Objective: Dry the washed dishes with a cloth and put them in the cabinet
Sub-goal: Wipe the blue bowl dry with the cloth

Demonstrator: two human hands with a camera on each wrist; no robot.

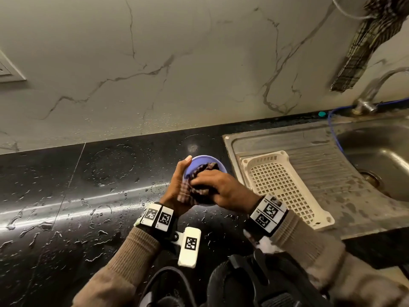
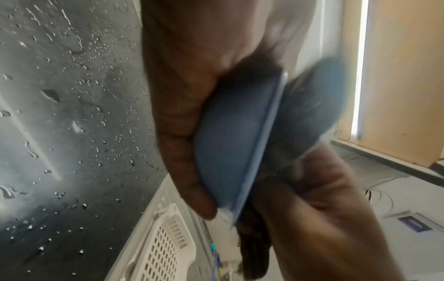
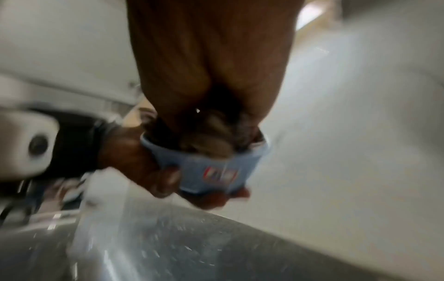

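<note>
Blue bowl (image 1: 200, 161), seemingly labelled, stuffed with checked cloth (image 1: 194, 187).

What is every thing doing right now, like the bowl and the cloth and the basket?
Blue bowl: tilted, gripped by left hand.
Checked cloth: bunched inside the bowl, gripped by right hand.
White basket: empty, on the drainboard.
Counter: wet.

Veined marble wall (image 1: 155, 63) rises behind a wet black counter (image 1: 66, 196).

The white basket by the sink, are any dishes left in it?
No, the white basket shows only its bare perforated floor in the head view.
</note>
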